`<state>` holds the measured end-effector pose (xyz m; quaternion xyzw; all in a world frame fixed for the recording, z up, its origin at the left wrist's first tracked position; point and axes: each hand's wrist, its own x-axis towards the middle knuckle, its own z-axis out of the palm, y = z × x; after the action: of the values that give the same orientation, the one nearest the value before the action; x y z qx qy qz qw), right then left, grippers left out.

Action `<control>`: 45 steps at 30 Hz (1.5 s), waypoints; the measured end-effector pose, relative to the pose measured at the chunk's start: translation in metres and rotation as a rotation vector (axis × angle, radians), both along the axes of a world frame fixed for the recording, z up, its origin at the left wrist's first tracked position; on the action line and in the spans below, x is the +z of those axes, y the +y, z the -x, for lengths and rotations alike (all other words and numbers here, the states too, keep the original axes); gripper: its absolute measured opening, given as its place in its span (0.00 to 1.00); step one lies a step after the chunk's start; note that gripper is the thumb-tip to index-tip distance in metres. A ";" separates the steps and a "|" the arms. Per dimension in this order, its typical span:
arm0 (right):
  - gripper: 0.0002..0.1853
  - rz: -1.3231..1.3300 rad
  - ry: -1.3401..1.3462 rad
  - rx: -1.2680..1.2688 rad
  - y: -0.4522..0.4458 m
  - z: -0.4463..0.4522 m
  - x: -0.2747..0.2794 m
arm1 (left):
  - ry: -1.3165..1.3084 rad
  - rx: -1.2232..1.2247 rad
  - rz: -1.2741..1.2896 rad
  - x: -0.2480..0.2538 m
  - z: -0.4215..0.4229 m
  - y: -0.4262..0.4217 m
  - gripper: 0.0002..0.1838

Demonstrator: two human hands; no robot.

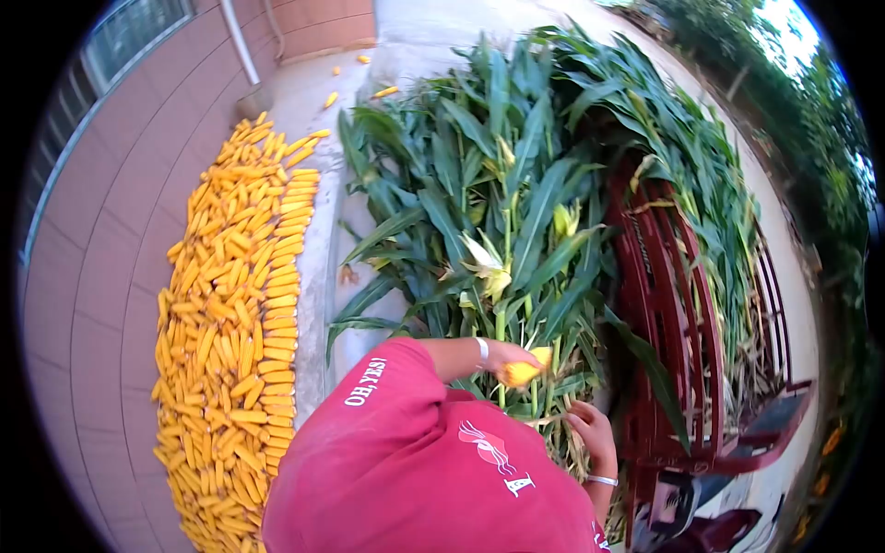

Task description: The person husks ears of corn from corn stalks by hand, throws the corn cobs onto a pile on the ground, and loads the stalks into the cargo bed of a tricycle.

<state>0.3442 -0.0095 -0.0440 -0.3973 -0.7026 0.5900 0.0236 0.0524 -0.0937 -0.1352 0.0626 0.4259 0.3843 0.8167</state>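
My left hand (pixel 509 358) is closed around a yellow corn cob (pixel 522 371), just in front of my red shirt. To the right and a little lower, my right hand (pixel 590 429) has its fingers bent beside some dry husk and stalks; whether it grips any of them is unclear. Beyond my hands lies a large pile of green corn stalks (pixel 539 212) with long leaves. A partly opened ear with pale husk (pixel 495 276) stands out among them.
Many husked yellow cobs (pixel 230 323) lie heaped along the tiled wall (pixel 111 304) at left. At right stands a dark red metal cart (pixel 659 323) loaded with stalks. A few loose cobs (pixel 385 92) lie farther off on the concrete.
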 end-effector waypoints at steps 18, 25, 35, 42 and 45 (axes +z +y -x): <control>0.24 -0.774 -0.092 -0.463 0.187 -0.056 0.017 | 0.189 1.538 -0.075 -0.074 0.343 -0.248 0.13; 0.33 -1.132 -0.492 -0.507 0.317 -0.078 0.043 | 0.249 0.683 0.233 -0.041 0.123 -0.008 0.08; 0.46 -0.817 -1.143 -0.384 0.446 -0.164 -0.039 | 0.873 -0.024 -0.595 0.083 0.029 0.311 0.11; 0.27 -0.868 -0.889 -0.206 0.479 -0.196 -0.045 | 1.129 -0.248 -1.101 0.132 -0.112 0.542 0.14; 0.24 -0.911 -0.811 -0.257 0.486 -0.201 -0.056 | 1.300 -0.376 -1.356 0.100 -0.176 0.644 0.16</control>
<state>0.5456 0.4762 -0.0997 -0.6212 -0.7832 0.0255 -0.0071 0.2279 0.5506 -0.0348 0.7905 0.4659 0.3017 0.2590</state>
